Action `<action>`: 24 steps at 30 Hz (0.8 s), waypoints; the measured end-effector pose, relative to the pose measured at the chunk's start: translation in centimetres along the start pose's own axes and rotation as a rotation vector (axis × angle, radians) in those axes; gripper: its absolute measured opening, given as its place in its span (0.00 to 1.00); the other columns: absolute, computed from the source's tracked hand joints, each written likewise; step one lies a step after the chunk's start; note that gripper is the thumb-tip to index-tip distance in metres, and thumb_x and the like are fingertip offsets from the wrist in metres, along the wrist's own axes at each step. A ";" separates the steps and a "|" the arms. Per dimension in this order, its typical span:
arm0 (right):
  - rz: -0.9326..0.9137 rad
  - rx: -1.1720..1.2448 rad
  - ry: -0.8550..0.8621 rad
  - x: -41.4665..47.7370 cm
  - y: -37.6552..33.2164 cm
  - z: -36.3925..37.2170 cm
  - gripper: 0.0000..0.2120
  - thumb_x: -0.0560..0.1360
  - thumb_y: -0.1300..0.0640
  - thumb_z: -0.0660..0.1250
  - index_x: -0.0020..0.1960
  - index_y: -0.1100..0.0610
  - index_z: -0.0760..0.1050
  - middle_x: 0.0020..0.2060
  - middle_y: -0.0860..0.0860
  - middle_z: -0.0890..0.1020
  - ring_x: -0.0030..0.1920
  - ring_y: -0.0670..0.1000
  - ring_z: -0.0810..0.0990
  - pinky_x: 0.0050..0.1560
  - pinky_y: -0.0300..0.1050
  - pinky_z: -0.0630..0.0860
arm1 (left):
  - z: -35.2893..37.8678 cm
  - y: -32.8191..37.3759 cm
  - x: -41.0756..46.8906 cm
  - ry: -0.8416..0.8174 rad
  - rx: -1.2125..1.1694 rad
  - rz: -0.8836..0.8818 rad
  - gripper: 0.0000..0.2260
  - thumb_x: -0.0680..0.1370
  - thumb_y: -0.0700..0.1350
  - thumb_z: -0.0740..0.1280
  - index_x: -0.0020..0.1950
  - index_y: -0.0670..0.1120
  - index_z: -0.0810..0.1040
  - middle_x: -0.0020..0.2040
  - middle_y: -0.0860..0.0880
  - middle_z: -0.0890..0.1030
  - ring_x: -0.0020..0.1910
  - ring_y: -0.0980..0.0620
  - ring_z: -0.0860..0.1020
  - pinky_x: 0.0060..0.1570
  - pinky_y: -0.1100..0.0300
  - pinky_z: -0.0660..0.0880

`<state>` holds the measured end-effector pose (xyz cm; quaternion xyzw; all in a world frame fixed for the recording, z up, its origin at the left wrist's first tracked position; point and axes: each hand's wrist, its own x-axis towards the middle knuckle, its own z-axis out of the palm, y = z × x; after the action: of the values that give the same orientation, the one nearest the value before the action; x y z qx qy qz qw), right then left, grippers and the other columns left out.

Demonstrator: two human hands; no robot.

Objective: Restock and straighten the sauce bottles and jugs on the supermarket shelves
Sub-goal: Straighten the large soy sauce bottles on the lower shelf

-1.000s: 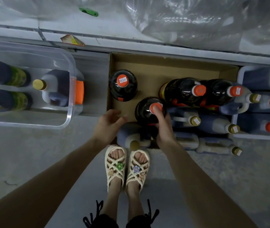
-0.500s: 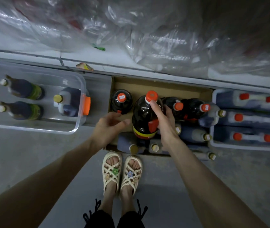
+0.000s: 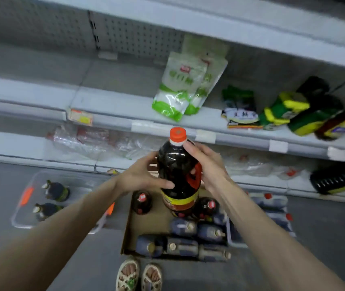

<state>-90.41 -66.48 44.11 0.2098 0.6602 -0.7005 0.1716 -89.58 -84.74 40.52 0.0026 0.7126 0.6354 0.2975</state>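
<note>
Big sauce bottle [image 3: 177, 175] full, likely heavy, slick plastic; my left hand [image 3: 142, 177] cups body, right hand [image 3: 207, 166] grips shoulder.

You held the dark sauce bottle [image 3: 177, 177] upright at centre, your left hand [image 3: 142, 177] and right hand [image 3: 207, 166] gripping its sides. A cardboard box [image 3: 154, 224] lay at six o'clock and green pouches [image 3: 175, 87] at twelve.

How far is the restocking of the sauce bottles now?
Done: the cardboard box floor is partly bare, so some stock seems gone. In hand: the left hand and right hand grip one orange-capped bottle, lifted above the box. Left: two more bottles and several jugs in the box, two bottles in the clear bin.
</note>
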 end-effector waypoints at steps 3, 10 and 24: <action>-0.109 -0.001 -0.078 -3.2 -7.8 0.4 0.29 0.53 0.43 0.77 0.50 0.54 0.81 0.48 0.54 0.86 0.48 0.54 0.83 0.54 0.53 0.76 | -1.1 7.3 -1.7 -0.024 0.009 0.093 0.36 0.61 0.31 0.79 0.66 0.46 0.72 0.59 0.52 0.81 0.59 0.57 0.78 0.55 0.62 0.77; -0.352 -0.024 -0.184 -10.6 -23.4 1.6 0.31 0.56 0.46 0.77 0.57 0.57 0.79 0.51 0.55 0.85 0.52 0.54 0.84 0.55 0.51 0.78 | -2.8 23.6 -7.4 0.113 0.025 0.339 0.40 0.50 0.44 0.82 0.61 0.48 0.76 0.55 0.52 0.83 0.58 0.55 0.80 0.58 0.57 0.76; -0.694 -0.054 -0.065 -11.4 -37.2 6.4 0.23 0.68 0.58 0.76 0.61 0.50 0.76 0.56 0.52 0.82 0.57 0.52 0.81 0.54 0.47 0.80 | -8.4 37.7 -7.3 0.333 0.045 0.547 0.29 0.58 0.37 0.82 0.54 0.52 0.77 0.49 0.55 0.84 0.49 0.61 0.82 0.44 0.67 0.77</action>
<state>-100.39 -70.68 82.02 -0.0543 0.7048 -0.7056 -0.0502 -101.24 -87.84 77.92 0.0966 0.7381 0.6677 -0.0052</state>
